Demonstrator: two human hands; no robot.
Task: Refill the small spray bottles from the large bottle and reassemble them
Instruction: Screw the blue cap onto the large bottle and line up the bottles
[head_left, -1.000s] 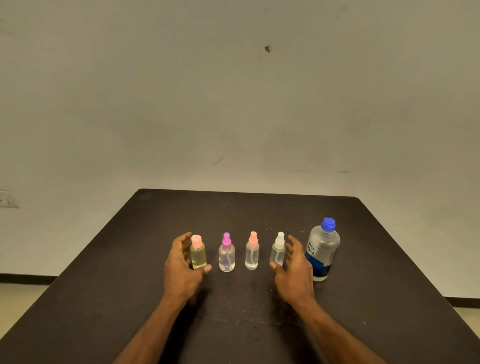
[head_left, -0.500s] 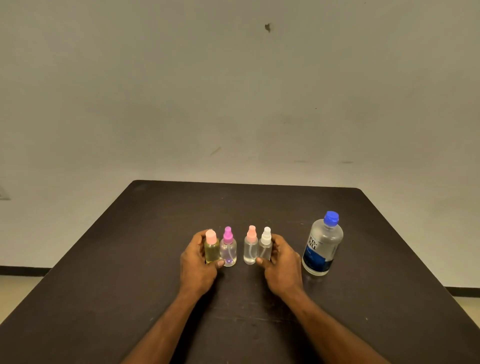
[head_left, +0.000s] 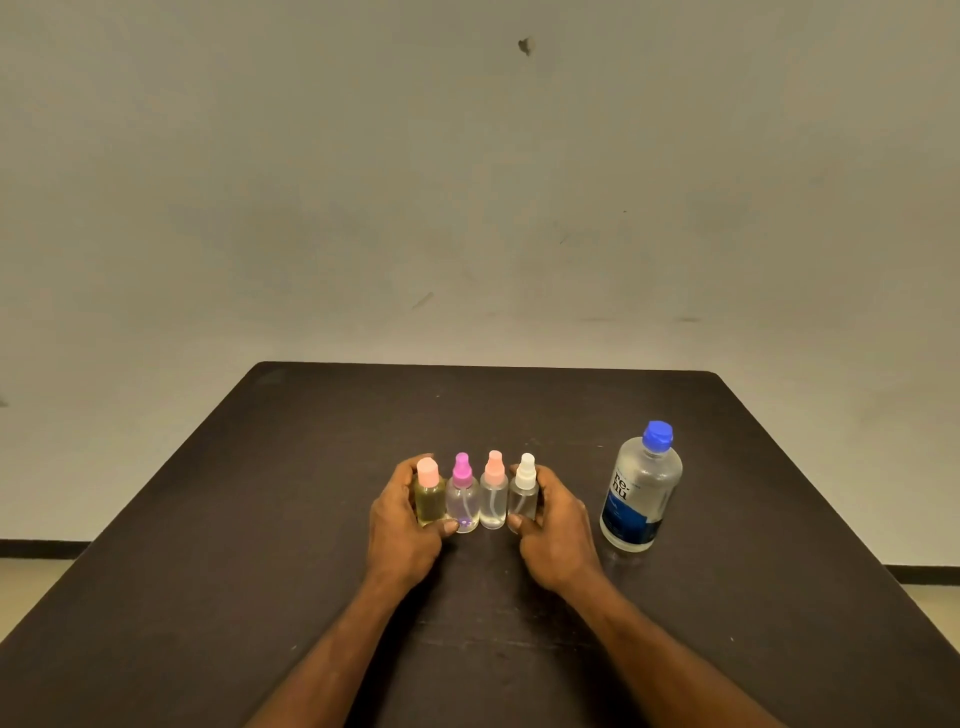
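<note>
Several small spray bottles stand upright in a tight row on the dark table (head_left: 260, 519). From the left: a yellowish bottle with a pale pink cap (head_left: 430, 496), a clear one with a magenta sprayer (head_left: 462, 501), a clear one with a salmon sprayer (head_left: 493, 499) and a clear one with a white sprayer (head_left: 523, 493). My left hand (head_left: 400, 530) curls round the yellowish bottle. My right hand (head_left: 558, 530) curls round the white-topped bottle. The large clear bottle with a blue cap and blue label (head_left: 641, 488) stands capped to the right, apart from my right hand.
A plain pale wall (head_left: 467, 182) rises behind the table's far edge. The table's left and right edges slant outward toward me, with floor visible beyond both.
Both hands have slid the two outer bottles inward. The row, loosely spaced a second ago, now stands packed together, farther from the large bottle.
</note>
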